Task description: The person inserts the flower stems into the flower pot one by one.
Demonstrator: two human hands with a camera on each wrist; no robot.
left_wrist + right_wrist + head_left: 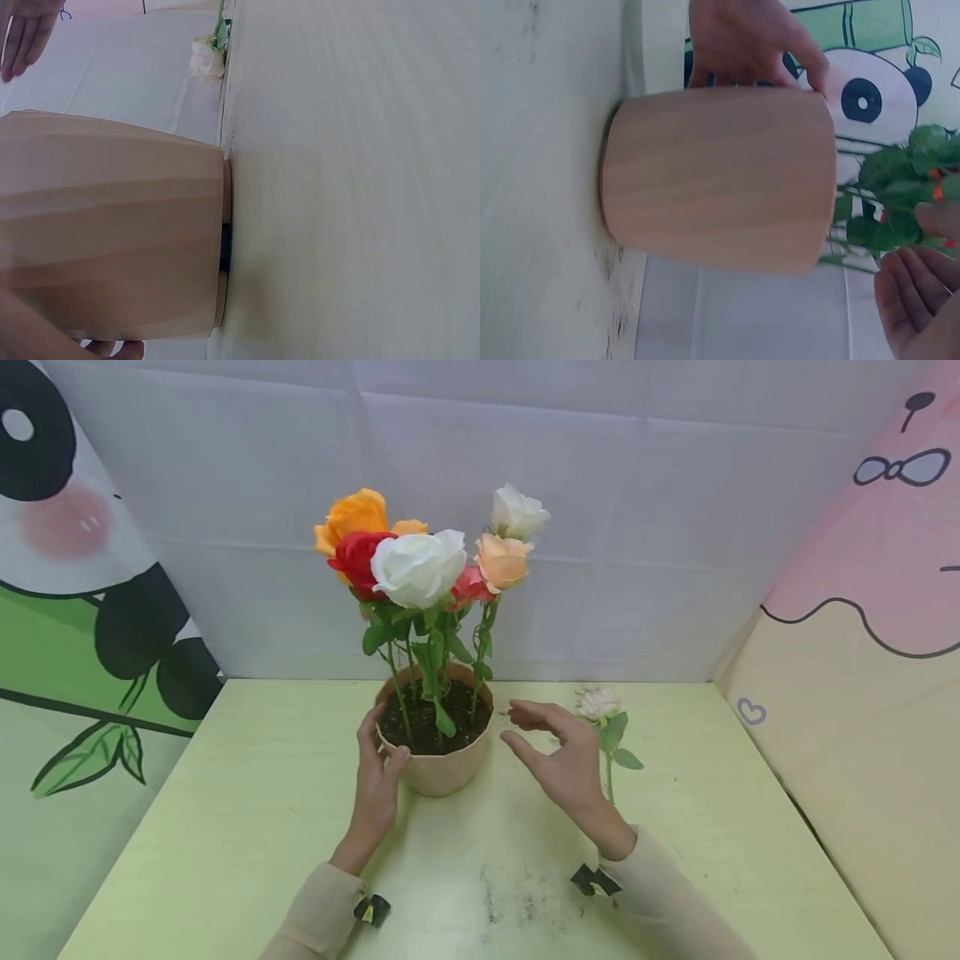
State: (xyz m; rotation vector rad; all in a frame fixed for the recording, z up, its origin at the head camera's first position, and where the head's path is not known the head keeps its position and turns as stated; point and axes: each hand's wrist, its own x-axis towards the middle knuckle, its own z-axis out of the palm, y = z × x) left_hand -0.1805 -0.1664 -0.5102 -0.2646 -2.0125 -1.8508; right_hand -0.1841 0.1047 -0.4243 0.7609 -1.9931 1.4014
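Observation:
A beige flowerpot (442,768) filled with dark soil (420,727) stands on the table. Several artificial roses rise from it: a large white rose (420,568) in front, a red rose (360,562), an orange rose (358,518), a peach rose (502,560) and others. My left hand (377,777) holds the pot's left side, its thumb at the rim; the right wrist view shows this hand (742,37) against the wall of the pot. To the right of the rim, my right hand (562,756) hovers with thumb and fingers apart, nothing between them.
A pale pink rose (598,703) with a green stem lies on the table right of my right hand, its lower stem hidden by the forearm. Dark soil smudges (525,902) mark the table's front. A grey-white cloth (637,568) hangs behind, with printed panels either side.

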